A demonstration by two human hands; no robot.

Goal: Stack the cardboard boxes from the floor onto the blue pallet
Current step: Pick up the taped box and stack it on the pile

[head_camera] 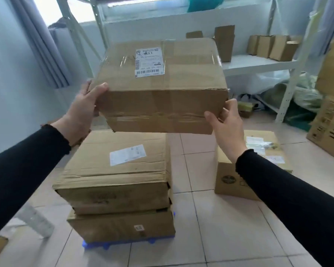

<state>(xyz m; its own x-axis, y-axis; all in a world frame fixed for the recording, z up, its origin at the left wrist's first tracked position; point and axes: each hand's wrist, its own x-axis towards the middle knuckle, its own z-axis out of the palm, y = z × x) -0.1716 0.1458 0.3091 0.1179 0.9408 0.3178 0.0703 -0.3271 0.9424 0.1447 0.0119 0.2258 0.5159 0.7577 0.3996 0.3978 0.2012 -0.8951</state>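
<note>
Pale floor tiles (210, 218) run to a white metal shelf (258, 63) at the far wall, with a grey curtain (46, 45) far left. Mid-scene a taped box (160, 83) with a white label (149, 61) on top is held in the air, tilted a little toward the camera, above the stack (120, 180). The left hand (83, 110) grips its near left corner, thumb on the top edge; the right hand (228, 126) clasps its near right lower corner, thumb on the front face. Both arms wear black sleeves (287, 199).

Below, the stack looks to be three boxes deep, though the middle one is hard to separate from the top one. It sits on the blue pallet (127, 242), only a strip of which shows at the near edge. Another box (237, 182) stands on the floor just right of the stack, partly behind the right arm. A printed carton (330, 132) is at the far right. Small boxes (274, 47) line the shelf.
</note>
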